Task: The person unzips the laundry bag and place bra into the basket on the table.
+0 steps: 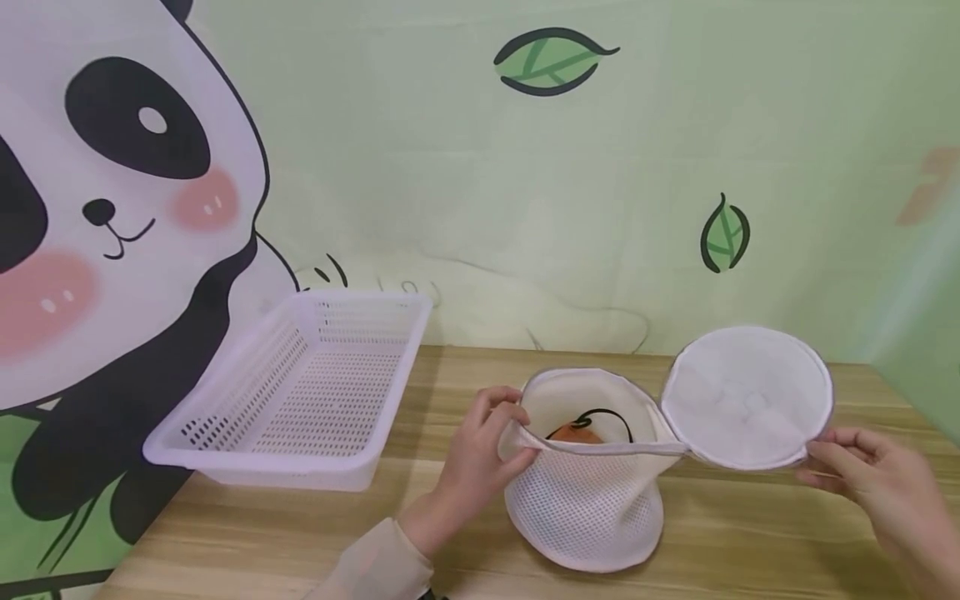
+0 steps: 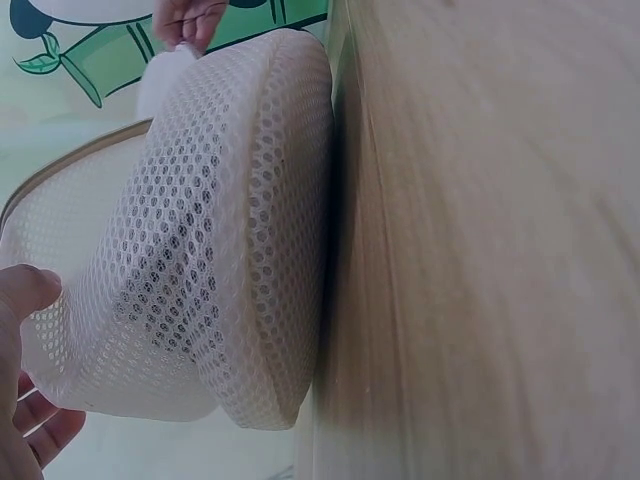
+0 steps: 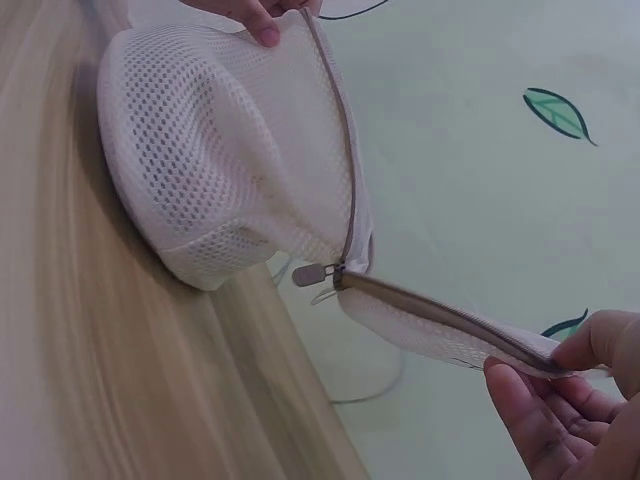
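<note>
A white mesh laundry bag (image 1: 585, 508) stands on the table with its round zip lid (image 1: 750, 400) folded out to the right. My left hand (image 1: 483, 450) pinches the left side of the bag's rim, fingers outside and thumb near the front edge. At the lid's far right edge, my right hand (image 1: 873, 475) pinches the rim between thumb and fingers. Inside the bag lies an orange item (image 1: 576, 433) with a black cord (image 1: 611, 413); most of it is hidden. The right wrist view shows the zip pull (image 3: 312, 275) where lid and bag meet.
A white perforated plastic basket (image 1: 352, 462) sits on the wooden table (image 1: 442, 392) to the left of the bag. Behind the table hangs a green backdrop (image 1: 450, 167) printed with a panda and leaves.
</note>
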Demonstrator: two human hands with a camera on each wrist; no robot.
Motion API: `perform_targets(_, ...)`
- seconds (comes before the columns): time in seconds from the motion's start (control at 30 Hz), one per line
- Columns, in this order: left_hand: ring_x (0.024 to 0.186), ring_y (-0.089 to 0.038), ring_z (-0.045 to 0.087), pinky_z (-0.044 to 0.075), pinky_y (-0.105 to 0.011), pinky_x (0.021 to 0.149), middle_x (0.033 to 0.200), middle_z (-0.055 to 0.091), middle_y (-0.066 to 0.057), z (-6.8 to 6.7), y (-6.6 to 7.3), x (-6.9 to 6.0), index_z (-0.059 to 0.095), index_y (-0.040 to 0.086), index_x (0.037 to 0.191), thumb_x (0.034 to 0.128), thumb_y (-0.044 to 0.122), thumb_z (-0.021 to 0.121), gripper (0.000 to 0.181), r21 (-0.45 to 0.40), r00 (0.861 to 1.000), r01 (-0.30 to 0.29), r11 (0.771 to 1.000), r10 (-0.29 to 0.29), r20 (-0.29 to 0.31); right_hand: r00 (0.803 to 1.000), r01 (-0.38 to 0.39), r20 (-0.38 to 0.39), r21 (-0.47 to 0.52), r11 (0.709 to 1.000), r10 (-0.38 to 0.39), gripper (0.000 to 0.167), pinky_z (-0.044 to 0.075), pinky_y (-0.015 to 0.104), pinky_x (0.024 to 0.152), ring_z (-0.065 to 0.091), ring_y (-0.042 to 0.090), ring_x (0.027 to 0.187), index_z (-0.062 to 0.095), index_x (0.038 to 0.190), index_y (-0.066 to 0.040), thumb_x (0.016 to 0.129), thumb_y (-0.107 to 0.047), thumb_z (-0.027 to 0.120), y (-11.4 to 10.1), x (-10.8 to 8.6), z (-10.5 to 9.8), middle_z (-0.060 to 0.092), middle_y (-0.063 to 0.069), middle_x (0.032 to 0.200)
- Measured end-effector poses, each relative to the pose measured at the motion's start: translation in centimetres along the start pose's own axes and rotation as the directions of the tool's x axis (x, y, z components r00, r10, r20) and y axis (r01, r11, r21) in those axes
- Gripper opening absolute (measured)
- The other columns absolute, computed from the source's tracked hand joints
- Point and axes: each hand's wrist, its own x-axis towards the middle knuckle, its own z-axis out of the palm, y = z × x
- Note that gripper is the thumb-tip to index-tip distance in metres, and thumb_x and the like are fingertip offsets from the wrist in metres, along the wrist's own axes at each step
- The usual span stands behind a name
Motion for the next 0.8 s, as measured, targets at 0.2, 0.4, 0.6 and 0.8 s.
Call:
perform_targets(0.2,0.108,-0.029,0.061,0.056,-0.037,0.087,0.116,0.055,-0.013,-0.1,0.0,0.0,0.055,0.009,0.094,0.0685,0.008,0.084,0.039,0.001,1.0,-0.001,1.0,0.001,0.005,0.999,-0.045,-0.013,0.048,0.998,0.045,0.008,0.058,0.024,0.065,0.071,0.01,0.07,0.063,0.086,-0.014,0.093,-0.011,0.06,1.6,0.1,-0.8,0.067,-0.007,0.079)
perform_targets(0.4,0.108,-0.029,0.061,0.056,-0.038,0.088,0.116,0.055,-0.014,-0.2,0.0,0.0,0.055,0.009,0.094,0.0688,0.008,0.083,0.038,0.003,1.0,0.002,1.0,-0.002,0.005,0.998,-0.051,0.038,0.012,0.999,0.05,0.009,0.058,0.025,0.065,0.071,0.008,0.073,0.063,0.09,-0.017,0.095,-0.012,0.057,2.3,0.0,-1.2,0.07,-0.009,0.08)
perform_targets(0.6,0.108,-0.029,0.061,0.057,-0.038,0.087,0.115,0.056,-0.013,-0.1,-0.1,0.1,0.055,0.009,0.093,0.0691,0.008,0.083,0.037,0.017,1.0,-0.015,1.0,0.015,-0.001,0.983,-0.152,0.063,-0.229,0.962,0.17,0.017,0.059,0.027,0.065,0.069,0.005,0.073,0.062,0.093,-0.013,0.1,-0.023,0.05,2.9,0.4,-1.8,0.068,-0.019,0.081)
perform_targets(0.8,0.106,-0.029,0.062,0.057,-0.037,0.085,0.114,0.057,-0.014,0.2,-0.3,0.0,0.054,0.009,0.091,0.0684,0.007,0.083,0.037,0.043,0.998,-0.055,0.998,0.056,-0.013,0.957,-0.214,0.124,-0.303,0.929,0.261,0.027,0.058,0.027,0.064,0.066,0.005,0.072,0.064,0.092,-0.008,0.102,-0.022,0.043,2.7,-0.4,-1.5,0.066,-0.018,0.081)
